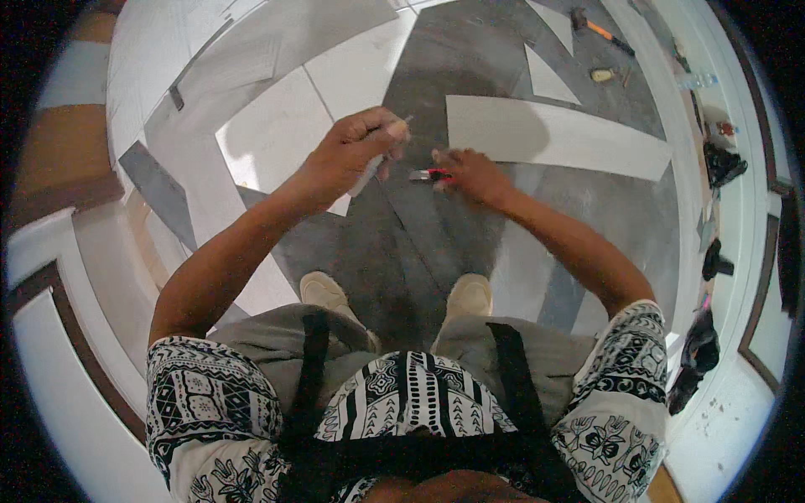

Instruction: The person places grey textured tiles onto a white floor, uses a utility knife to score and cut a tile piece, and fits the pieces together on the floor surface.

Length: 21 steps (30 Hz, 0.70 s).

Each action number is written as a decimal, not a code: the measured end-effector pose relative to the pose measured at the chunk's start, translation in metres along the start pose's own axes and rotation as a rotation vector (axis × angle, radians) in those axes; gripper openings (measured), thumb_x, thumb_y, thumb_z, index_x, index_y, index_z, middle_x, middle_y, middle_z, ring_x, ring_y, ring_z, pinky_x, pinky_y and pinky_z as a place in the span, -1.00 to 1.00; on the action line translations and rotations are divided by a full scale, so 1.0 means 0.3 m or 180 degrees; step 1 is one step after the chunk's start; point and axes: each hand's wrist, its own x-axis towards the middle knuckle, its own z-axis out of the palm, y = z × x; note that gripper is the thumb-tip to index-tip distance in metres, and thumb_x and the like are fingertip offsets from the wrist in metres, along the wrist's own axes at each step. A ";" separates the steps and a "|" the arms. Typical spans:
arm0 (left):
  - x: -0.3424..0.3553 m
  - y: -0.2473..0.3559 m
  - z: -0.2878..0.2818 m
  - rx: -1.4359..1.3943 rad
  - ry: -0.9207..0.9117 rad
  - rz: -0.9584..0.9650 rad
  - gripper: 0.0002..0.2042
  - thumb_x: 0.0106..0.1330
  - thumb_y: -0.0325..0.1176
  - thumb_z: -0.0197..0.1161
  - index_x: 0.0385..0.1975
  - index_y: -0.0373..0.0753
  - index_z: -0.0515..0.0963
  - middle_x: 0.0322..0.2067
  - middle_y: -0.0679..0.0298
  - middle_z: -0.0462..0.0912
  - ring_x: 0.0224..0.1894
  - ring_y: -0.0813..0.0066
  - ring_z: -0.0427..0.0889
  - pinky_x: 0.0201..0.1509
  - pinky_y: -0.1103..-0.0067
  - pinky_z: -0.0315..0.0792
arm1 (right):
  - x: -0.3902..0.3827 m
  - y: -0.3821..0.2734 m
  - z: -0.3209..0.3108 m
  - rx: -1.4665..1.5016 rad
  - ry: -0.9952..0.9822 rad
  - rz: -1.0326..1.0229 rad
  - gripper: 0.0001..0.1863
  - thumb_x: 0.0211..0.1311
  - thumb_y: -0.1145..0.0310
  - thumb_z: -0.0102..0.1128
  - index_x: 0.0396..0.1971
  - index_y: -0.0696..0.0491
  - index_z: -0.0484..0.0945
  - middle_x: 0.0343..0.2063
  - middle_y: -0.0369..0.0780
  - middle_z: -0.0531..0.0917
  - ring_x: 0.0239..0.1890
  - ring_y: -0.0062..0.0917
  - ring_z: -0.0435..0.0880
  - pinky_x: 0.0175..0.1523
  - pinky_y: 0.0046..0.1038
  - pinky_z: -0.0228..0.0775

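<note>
My left hand (360, 155) is closed on a narrow pale strip (366, 176), which pokes out below the palm; its exact kind is unclear. Just to the right and slightly lower, my right hand (476, 178) is wrapped round a red utility knife (434, 175). The knife's metal end points left, toward the strip, with a gap between them. Both hands are above a dark grey floor surface (360, 251). Behind the right hand lies a long white board (553, 134). A white panel (277, 126) is under the left wrist.
White offcuts (549, 77) lie at the far right, near an orange-handled hammer (602, 32) and a small yellowish object (601, 75). A grey plank piece (158, 193) rests at the left. Black bags (723, 163) and a clear bottle (698, 80) line the right wall.
</note>
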 end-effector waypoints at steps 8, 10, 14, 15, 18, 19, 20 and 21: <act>-0.036 0.014 0.037 -0.0523 0.0275 -0.0096 -0.69 0.52 -0.11 0.22 -0.06 -0.27 0.56 -0.36 0.32 0.63 -0.35 0.59 0.59 -0.23 0.61 0.47 | 0.051 0.038 0.057 0.0062 -0.0782 0.0253 -0.55 0.34 0.32 0.26 0.18 0.08 0.41 -0.02 -0.01 0.58 0.10 -0.11 0.57 0.16 -0.15 0.43; -0.021 -0.007 0.045 -0.0583 0.0284 -0.0056 -0.69 0.52 -0.11 0.22 -0.05 -0.27 0.56 -0.35 0.31 0.64 -0.35 0.58 0.59 -0.23 0.60 0.48 | 0.024 0.086 -0.011 0.0318 0.0052 -0.0177 -0.60 0.29 0.38 0.30 0.06 0.09 0.39 -0.13 -0.09 0.56 -0.06 -0.25 0.60 0.03 -0.17 0.45; -0.042 -0.010 0.029 -0.0565 0.0396 -0.0136 -0.73 0.51 -0.19 0.23 -0.08 -0.30 0.58 -0.28 0.27 0.65 -0.21 0.51 0.58 -0.19 0.54 0.49 | 0.029 -0.082 -0.244 0.1252 0.0902 0.0467 -0.62 0.28 0.36 0.30 0.02 0.06 0.38 -0.23 -0.04 0.51 -0.19 -0.13 0.61 0.00 -0.16 0.47; -0.045 -0.005 0.025 -0.0551 0.0374 -0.0129 -0.73 0.51 -0.19 0.23 -0.08 -0.30 0.58 -0.28 0.27 0.65 -0.21 0.51 0.58 -0.19 0.54 0.49 | 0.029 -0.177 -0.342 0.1505 0.0723 0.0710 -0.62 0.36 0.31 0.24 0.07 0.05 0.35 -0.27 -0.05 0.51 -0.22 -0.16 0.62 -0.01 -0.17 0.46; -0.028 0.003 0.043 -0.0523 0.0232 -0.0178 -0.74 0.51 -0.21 0.23 -0.05 -0.30 0.59 -0.27 0.27 0.65 -0.19 0.52 0.59 -0.17 0.55 0.50 | -0.003 -0.291 -0.412 0.1915 0.0753 0.0683 -0.61 0.50 0.18 0.13 0.16 0.03 0.30 -0.29 -0.06 0.55 -0.24 -0.19 0.63 -0.03 -0.17 0.46; -0.017 0.006 0.049 -0.0490 0.0206 -0.0205 -0.75 0.51 -0.22 0.23 -0.05 -0.29 0.59 -0.26 0.27 0.66 -0.19 0.53 0.60 -0.17 0.55 0.50 | -0.010 -0.309 -0.423 0.2105 0.0896 0.0346 -0.58 0.56 0.11 0.07 0.20 0.02 0.27 -0.28 -0.06 0.58 -0.23 -0.21 0.65 -0.03 -0.17 0.46; -0.016 0.007 0.053 -0.0447 0.0205 -0.0239 -0.75 0.51 -0.23 0.23 -0.05 -0.29 0.59 -0.25 0.28 0.66 -0.18 0.54 0.60 -0.17 0.56 0.50 | -0.013 -0.339 -0.441 0.2107 0.0918 0.0362 -0.58 0.56 0.11 0.07 0.20 0.02 0.27 -0.28 -0.06 0.58 -0.23 -0.21 0.65 -0.03 -0.17 0.46; -0.016 0.007 0.058 -0.0433 0.0191 -0.0243 -0.75 0.51 -0.23 0.23 -0.05 -0.29 0.59 -0.25 0.28 0.66 -0.18 0.54 0.60 -0.17 0.56 0.50 | -0.014 -0.370 -0.467 0.2102 0.0579 0.0476 -0.56 0.57 0.08 0.04 0.22 0.01 0.27 -0.26 -0.06 0.60 -0.20 -0.22 0.66 -0.03 -0.18 0.46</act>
